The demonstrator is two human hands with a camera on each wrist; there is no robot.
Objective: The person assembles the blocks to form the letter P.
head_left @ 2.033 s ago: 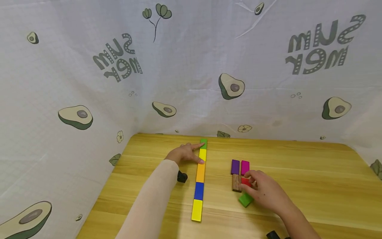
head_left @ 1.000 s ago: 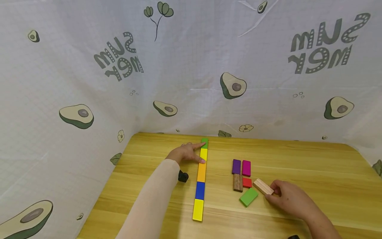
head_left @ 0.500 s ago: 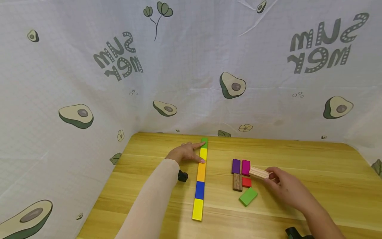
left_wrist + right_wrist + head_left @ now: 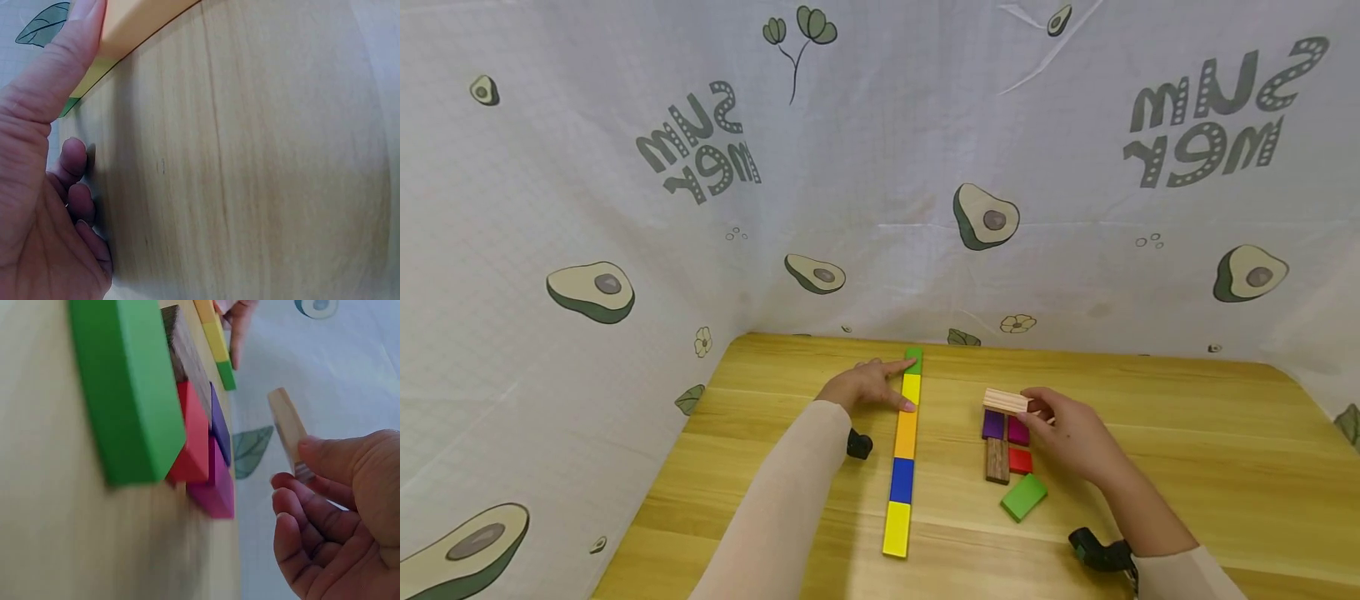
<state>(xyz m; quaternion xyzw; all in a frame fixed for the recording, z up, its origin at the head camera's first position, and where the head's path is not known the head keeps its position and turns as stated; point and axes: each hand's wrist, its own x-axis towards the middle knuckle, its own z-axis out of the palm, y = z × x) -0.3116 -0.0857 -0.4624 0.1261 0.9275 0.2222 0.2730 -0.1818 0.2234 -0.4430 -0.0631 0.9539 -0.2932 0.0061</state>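
My right hand pinches one end of a pale wooden block between thumb and fingers. The right wrist view shows this block held up off the table. Below it lie a purple block and a magenta block, partly covered in the head view. My left hand rests beside a straight row of blocks. Its index finger reaches the green block at the far end. The thumb lies where the yellow block meets the orange block.
Nearer in the row are a blue block and another yellow block. Right of it lie a dark brown wooden block, a red block and an angled green block. A printed curtain rises behind the table.
My right hand took the pale wooden block out to the right, then lifted it and carried it left and away over the purple and magenta blocks. My left hand has stayed on the row.
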